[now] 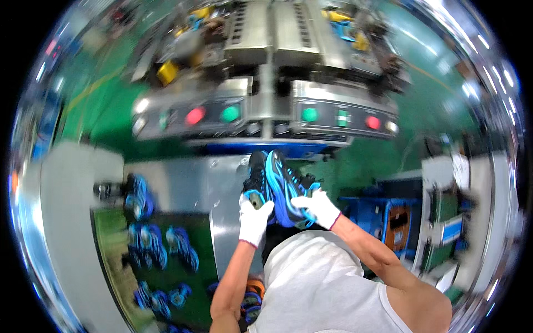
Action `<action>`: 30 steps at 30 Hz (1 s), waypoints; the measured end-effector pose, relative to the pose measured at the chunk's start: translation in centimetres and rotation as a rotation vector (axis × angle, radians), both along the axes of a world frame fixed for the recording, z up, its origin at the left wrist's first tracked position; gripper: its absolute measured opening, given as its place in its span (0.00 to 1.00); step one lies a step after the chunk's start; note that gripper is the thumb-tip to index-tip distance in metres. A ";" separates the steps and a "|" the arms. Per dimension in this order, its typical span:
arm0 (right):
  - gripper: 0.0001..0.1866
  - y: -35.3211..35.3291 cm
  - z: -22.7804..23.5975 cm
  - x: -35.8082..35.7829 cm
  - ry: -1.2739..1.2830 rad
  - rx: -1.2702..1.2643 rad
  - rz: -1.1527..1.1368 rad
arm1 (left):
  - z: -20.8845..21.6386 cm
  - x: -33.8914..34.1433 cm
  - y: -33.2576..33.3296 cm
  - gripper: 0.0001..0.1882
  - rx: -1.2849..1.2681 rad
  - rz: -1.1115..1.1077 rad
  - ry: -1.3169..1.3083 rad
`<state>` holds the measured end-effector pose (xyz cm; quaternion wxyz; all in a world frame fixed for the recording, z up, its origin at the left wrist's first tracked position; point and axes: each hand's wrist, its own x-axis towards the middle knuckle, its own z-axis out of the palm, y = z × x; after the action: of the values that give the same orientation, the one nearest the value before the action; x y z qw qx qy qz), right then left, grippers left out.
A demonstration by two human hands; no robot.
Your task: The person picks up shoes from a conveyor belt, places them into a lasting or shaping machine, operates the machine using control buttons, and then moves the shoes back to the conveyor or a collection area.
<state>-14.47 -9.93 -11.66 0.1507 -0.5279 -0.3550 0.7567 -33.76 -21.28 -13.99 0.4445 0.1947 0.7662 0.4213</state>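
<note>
Two black and blue sports shoes are held up side by side in front of my body, toes pointing away from me. My left hand (254, 221), in a white glove, is closed on the heel end of the left shoe (256, 173). The right shoe (281, 186) is tilted so that its bright blue and purple sole side shows, and its laces hang loose. My right hand (320, 208), also white-gloved, grips this shoe near its heel and opening. The two shoes touch or nearly touch along their inner sides.
Ahead stands a metal machine with a left control panel (191, 115) and a right control panel (344, 114), bearing red and green buttons. At left, a green belt (197, 288) carries several similar shoes (147, 244) beside a metal tabletop (225, 194). A blue crate (361, 216) stands at right.
</note>
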 end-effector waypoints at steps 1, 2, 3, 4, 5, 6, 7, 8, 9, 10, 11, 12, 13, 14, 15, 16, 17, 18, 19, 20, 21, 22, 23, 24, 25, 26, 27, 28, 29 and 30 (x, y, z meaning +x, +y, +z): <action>0.16 -0.1 2.4 2.8 -0.081 0.046 -0.106 | 2.4 2.7 2.4 0.43 -0.067 -0.134 -0.067; 0.18 0.4 3.2 4.2 -0.060 0.098 -0.168 | 0.6 3.8 3.5 0.42 0.034 -0.169 0.030; 0.21 0.2 4.3 6.7 -0.074 0.120 -0.219 | -1.0 5.7 4.2 0.41 0.113 -0.194 0.085; 0.27 0.3 4.9 10.2 -0.123 0.144 -0.202 | 1.6 8.2 6.4 0.40 0.071 -0.303 0.051; 0.33 -0.7 4.6 13.1 -0.109 0.133 -0.370 | 4.1 10.9 7.3 0.40 0.005 -0.408 0.031; 0.31 -1.3 4.5 15.6 -0.235 0.182 -0.445 | 4.1 13.1 7.9 0.37 0.052 -0.472 0.090; 0.30 -2.2 4.3 18.1 -0.369 0.219 -0.522 | 4.0 15.7 8.8 0.33 0.106 -0.536 0.142; 0.30 -3.7 3.5 21.0 -0.201 0.308 -0.715 | 5.6 18.8 9.6 0.30 0.229 -0.617 0.048; 0.27 -3.5 7.0 22.5 -0.115 0.236 -0.769 | 9.3 20.0 12.1 0.26 0.146 -0.683 -0.130; 0.26 -4.2 7.6 25.0 0.011 0.256 -0.926 | 10.0 22.4 13.8 0.25 0.198 -0.820 -0.073; 0.25 -5.6 7.5 27.1 0.160 0.263 -1.064 | 10.5 24.7 14.7 0.24 0.234 -0.939 0.003; 0.28 -6.5 9.2 29.2 0.138 0.324 -1.208 | 11.4 27.5 16.0 0.22 0.329 -0.963 -0.184; 0.31 -7.2 10.7 31.2 0.116 0.383 -1.345 | 11.2 29.6 17.3 0.24 0.227 -1.019 -0.162; 0.31 -7.9 10.9 33.7 -0.024 0.537 -1.459 | 13.5 32.8 18.3 0.26 0.219 -1.111 -0.134; 0.31 -8.6 10.9 36.1 -0.171 0.688 -1.559 | 16.0 36.5 19.7 0.27 0.210 -1.197 -0.103; 0.32 -9.1 12.1 37.7 -0.301 0.685 -1.586 | 15.9 39.0 21.5 0.30 0.397 -1.267 -0.079; 0.32 -9.2 14.1 39.9 -0.436 0.671 -1.606 | 15.7 42.3 23.2 0.32 0.579 -1.327 -0.058; 0.32 -9.7 16.7 41.8 -0.932 0.536 -1.458 | 15.9 45.7 24.5 0.35 0.571 -1.364 -0.044; 0.39 -11.5 13.6 45.6 -1.211 0.248 -1.406 | 16.8 50.3 25.1 0.39 0.574 -1.422 -0.054; 0.42 -10.8 13.3 47.3 -1.234 0.418 -1.458 | 16.1 54.0 26.0 0.36 0.730 -1.401 0.045; 0.45 -10.0 13.3 49.1 -1.262 0.590 -1.501 | 14.2 57.8 26.8 0.33 0.883 -1.371 0.136; 0.48 -8.8 12.6 51.2 -1.282 0.517 -1.495 | 11.7 61.3 27.8 0.35 1.038 -1.361 0.178; 0.44 -8.3 9.1 54.1 -1.662 0.563 -1.417 | 9.8 64.8 28.2 0.36 1.194 -1.356 0.209; 0.42 -7.7 9.7 56.2 -1.564 0.428 -1.463 | 9.1 67.0 29.3 0.37 1.116 -1.398 0.189; 0.41 -6.7 11.0 58.9 -1.472 0.300 -1.501 | 9.3 69.2 30.3 0.39 1.043 -1.433 0.160; 0.40 -6.5 11.1 61.7 -1.479 0.410 -1.491 | 9.8 71.3 30.6 0.39 0.993 -1.470 0.237; 0.39 -5.6 10.8 63.5 -1.476 0.507 -1.467 | 10.0 72.4 31.1 0.39 0.921 -1.507 0.318; 0.41 -3.3 13.6 63.8 -1.342 0.311 -1.357 | 9.8 72.5 32.6 0.40 0.919 -1.483 0.240; 0.43 -2.6 12.5 65.4 -1.588 0.287 -1.298 | 9.7 72.8 32.7 0.40 0.946 -1.507 0.182; 0.43 -2.0 11.4 66.4 -1.761 0.327 -1.202 | 10.0 71.8 32.0 0.39 0.884 -1.502 0.135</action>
<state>51.89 -11.94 -0.28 0.2580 -0.9481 -0.1179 -0.1435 38.05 10.69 -3.95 0.4418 0.8272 0.2265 0.2633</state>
